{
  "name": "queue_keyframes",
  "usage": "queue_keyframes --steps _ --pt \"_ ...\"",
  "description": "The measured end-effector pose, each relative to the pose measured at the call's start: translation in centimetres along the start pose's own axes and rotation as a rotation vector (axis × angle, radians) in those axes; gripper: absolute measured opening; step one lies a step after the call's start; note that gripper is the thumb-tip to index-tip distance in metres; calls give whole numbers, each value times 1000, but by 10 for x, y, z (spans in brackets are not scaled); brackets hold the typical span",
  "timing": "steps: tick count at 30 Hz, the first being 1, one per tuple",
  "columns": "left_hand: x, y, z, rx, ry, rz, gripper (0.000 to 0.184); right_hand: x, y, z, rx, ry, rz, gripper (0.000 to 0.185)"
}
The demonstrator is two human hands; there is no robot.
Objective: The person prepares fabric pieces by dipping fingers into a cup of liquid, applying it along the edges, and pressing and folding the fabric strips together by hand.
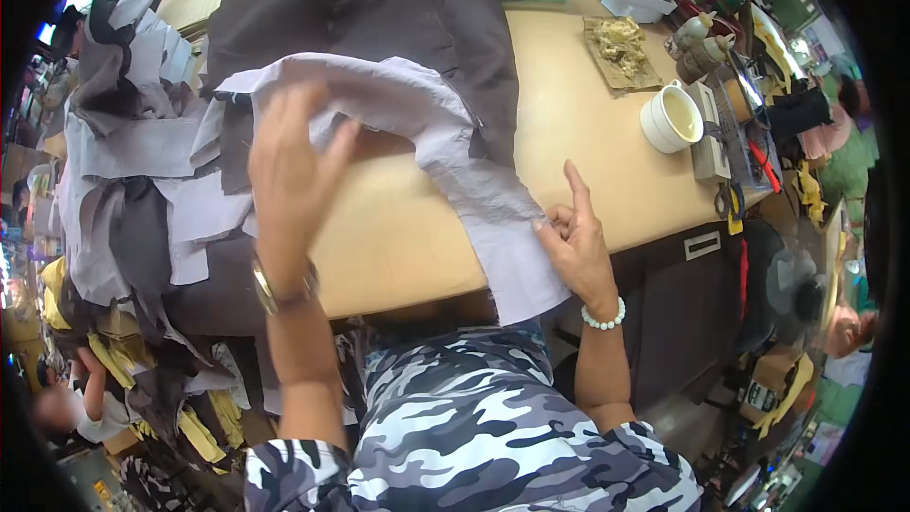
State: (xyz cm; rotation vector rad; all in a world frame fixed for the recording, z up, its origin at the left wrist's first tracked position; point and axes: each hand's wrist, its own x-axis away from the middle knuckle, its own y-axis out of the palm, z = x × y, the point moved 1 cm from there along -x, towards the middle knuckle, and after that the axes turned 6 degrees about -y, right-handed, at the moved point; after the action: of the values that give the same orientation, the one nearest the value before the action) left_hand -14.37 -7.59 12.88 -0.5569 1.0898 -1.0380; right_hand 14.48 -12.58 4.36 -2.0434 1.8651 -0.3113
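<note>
My left hand [289, 147], blurred, is spread wide at the far end of the pale cloth strip [474, 180], which curves across between my 2 hands, partly over dark cloth [360, 9] ahead. My right hand [580, 246] has 1 finger out, thumb at the strip's edge; pinching or not, I cannot tell. I'd smooth with flat fingers, never tug.

We see the blurred left hand [289, 156], thumb apart, over a pale grey fabric strip [482, 194], while the right hand [580, 248] touches its edge. On the bench [398, 237] we also find dark cloth [360, 9] and, farther right, a white cup [672, 119].
</note>
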Motion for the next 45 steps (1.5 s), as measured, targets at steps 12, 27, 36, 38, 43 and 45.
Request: queue_keyframes --steps 12,27,36,38,43,45 --pt "151 103 100 -1 444 -454 81 -170 30 -19 505 -165 149 94" --pt "119 68 72 993 161 -383 53 -106 -17 -10 227 -149 40 73" --pt "118 35 59 940 370 -286 43 -42 -45 36 -322 -11 186 68" --pt "109 17 23 700 250 -28 35 -40 -65 57 -263 -13 221 66" --pt "83 -21 -83 -55 -132 144 38 -36 -84 101 -153 0 260 62" --pt "75 -23 -135 -310 -126 162 46 -35 -83 104 -119 -2 266 63"
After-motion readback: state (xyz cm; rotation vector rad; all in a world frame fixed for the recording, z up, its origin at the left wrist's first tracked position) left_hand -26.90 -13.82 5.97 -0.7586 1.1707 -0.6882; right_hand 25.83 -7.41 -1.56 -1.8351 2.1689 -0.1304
